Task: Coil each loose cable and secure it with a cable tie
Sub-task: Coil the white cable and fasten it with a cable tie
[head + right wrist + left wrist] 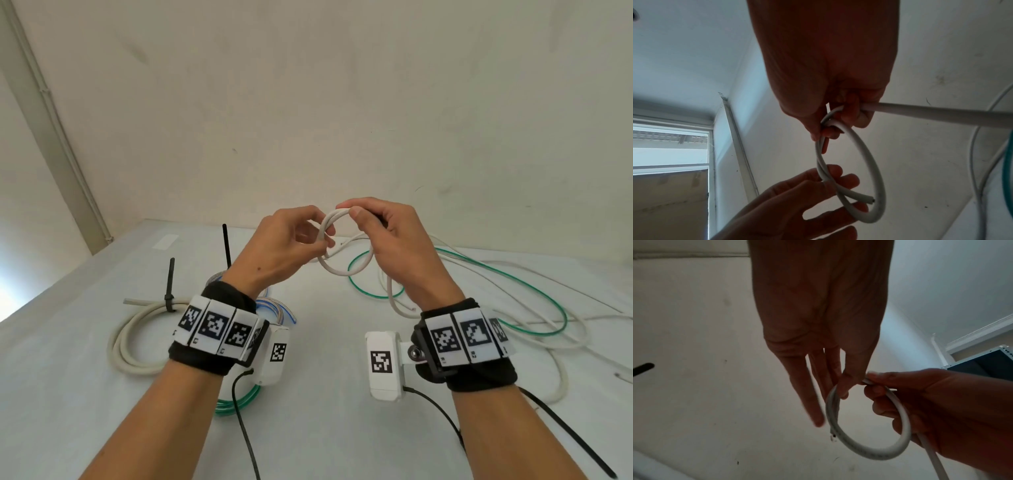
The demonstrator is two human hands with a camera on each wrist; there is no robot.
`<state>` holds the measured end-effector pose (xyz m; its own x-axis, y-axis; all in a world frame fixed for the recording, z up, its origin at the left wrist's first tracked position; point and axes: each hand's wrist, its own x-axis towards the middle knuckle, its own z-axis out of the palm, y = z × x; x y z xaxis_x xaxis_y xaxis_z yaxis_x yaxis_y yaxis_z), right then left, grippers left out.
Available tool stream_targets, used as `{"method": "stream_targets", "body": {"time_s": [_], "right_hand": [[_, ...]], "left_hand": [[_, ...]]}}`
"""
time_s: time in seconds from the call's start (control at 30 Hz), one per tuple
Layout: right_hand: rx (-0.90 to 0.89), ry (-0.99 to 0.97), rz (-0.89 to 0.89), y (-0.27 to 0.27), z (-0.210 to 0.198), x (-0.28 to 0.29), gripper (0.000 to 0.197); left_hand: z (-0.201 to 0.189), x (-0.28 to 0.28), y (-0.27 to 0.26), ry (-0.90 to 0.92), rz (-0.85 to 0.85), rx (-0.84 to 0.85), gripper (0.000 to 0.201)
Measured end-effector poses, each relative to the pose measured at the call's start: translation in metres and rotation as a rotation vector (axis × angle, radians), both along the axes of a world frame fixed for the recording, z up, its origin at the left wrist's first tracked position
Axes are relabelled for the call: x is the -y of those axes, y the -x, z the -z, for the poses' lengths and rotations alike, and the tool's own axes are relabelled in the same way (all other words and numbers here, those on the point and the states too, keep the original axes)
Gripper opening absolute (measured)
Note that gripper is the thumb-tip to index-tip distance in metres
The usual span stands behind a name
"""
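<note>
Both hands raised over the bench (325, 428), working one white cable (342, 270) into a small loop between them. Right hand (387, 240): fingers curled, thumb and forefinger pinching the top of the loop where the turns overlap. Left hand (284, 246): thumb and fingertips pinching the loop's left side; the remaining fingers extended, relaxed.

No readable writing anywhere; only square black-and-white coded markers on the wristbands (219, 325) and on the white camera housings.

Right wrist view only: the cable's cut end (871, 199) lies inside the loop by the left hand's fingers (849, 180), and the cable's long run leaves the right fist toward the right. Also a window at lower left. Left wrist view only: left thumb (851, 379) pressed on the loop beside the right forefinger; a dark metal-framed box at far right.

Head view only: the rest of this cable trails down to the bench and sprawls at right, tangled with a loose green cable (513, 284). At left, a coiled white cable (130, 342) bound by a black cable tie (169, 291), tail upright; another tied coil mostly hidden behind the left wrist, its tie (226, 246) also upright. A green coil (239, 401) shows below the left wrist. A loose black tie (565, 435) lies at lower right
</note>
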<state>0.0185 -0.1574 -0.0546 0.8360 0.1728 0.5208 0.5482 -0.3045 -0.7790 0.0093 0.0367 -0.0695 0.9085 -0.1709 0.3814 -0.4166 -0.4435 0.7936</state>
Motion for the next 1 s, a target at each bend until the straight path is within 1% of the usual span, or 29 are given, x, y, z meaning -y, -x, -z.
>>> {"method": "stream_targets", "body": {"time_s": [0.03,0.1,0.17,0.23,0.33,0.4,0.47,0.5,0.53,0.6,0.7,0.8,0.87,0.93,1.0], "right_hand": [[-0.015,-0.035,-0.013,0.001,-0.001,0.0,0.024],[-0.046,-0.097,-0.041,0.002,-0.004,0.003,0.024],[-0.061,-0.118,-0.068,0.002,-0.006,0.006,0.023],[-0.089,-0.116,-0.091,0.002,-0.007,0.007,0.023],[-0.131,-0.065,-0.126,0.006,-0.007,0.007,0.023],[-0.133,-0.028,-0.15,0.008,-0.008,0.007,0.023],[-0.139,-0.014,-0.169,0.009,-0.008,0.007,0.022],[-0.146,-0.012,-0.173,0.009,-0.009,0.007,0.022],[-0.155,-0.013,-0.174,0.009,-0.008,0.006,0.021],[-0.174,-0.008,-0.162,0.008,-0.008,0.006,0.021],[-0.23,0.027,-0.141,0.006,-0.006,0.009,0.02],[-0.338,-0.012,-0.164,0.005,-0.003,0.012,0.026],[-0.36,-0.039,-0.178,0.004,-0.003,0.011,0.029],[-0.353,-0.066,-0.199,0.004,-0.003,0.009,0.035],[-0.341,-0.06,-0.211,0.003,-0.004,0.006,0.042]], "left_hand": [[0.0,-0.002,0.001,0.064,0.044,-0.022,0.011],[-0.001,-0.003,0.003,0.253,0.159,-0.091,0.011],[-0.004,-0.003,0.004,0.391,0.242,-0.148,0.014],[-0.007,-0.001,0.004,0.446,0.289,-0.201,0.02],[-0.013,0.001,0.005,0.47,0.326,-0.292,0.023],[-0.016,0.002,0.006,0.525,0.389,-0.397,0.027],[-0.018,0.003,0.006,0.574,0.44,-0.487,0.037],[-0.018,0.003,0.005,0.578,0.432,-0.506,0.043],[-0.017,0.004,0.004,0.568,0.404,-0.504,0.044],[-0.014,0.007,0.003,0.55,0.333,-0.469,0.04],[-0.013,0.008,0.002,0.6,0.256,-0.423,0.039],[-0.013,0.005,-0.001,0.705,0.22,-0.387,0.038],[-0.013,0.002,-0.001,0.771,0.232,-0.398,0.034],[-0.013,0.002,0.0,0.767,0.243,-0.412,0.03],[-0.012,0.006,0.001,0.709,0.227,-0.411,0.029]]}}
